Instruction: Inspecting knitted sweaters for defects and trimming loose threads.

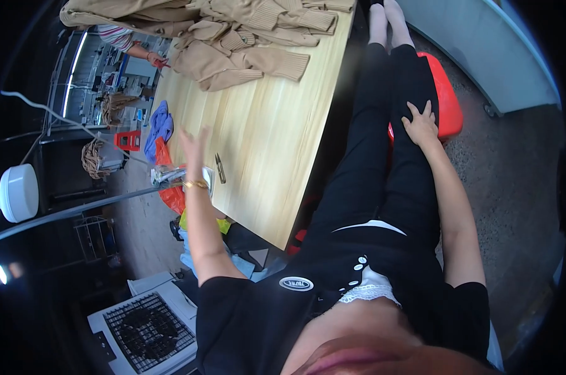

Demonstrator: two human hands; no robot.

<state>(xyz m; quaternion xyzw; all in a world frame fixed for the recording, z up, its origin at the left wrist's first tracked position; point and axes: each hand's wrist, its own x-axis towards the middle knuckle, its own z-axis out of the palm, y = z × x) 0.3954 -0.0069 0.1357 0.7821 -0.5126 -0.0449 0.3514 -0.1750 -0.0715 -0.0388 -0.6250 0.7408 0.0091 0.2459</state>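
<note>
Metal snips lie on the counter, near its left edge, just right of the open, spread left hand. The right hand rests open on the black trousers. Tan knitted garments lie at the far end.

The left hand is held out (slightly blurred), empty, fingers parted, forearm extended; the right hand lies on the right leg, fingers spread.
</note>
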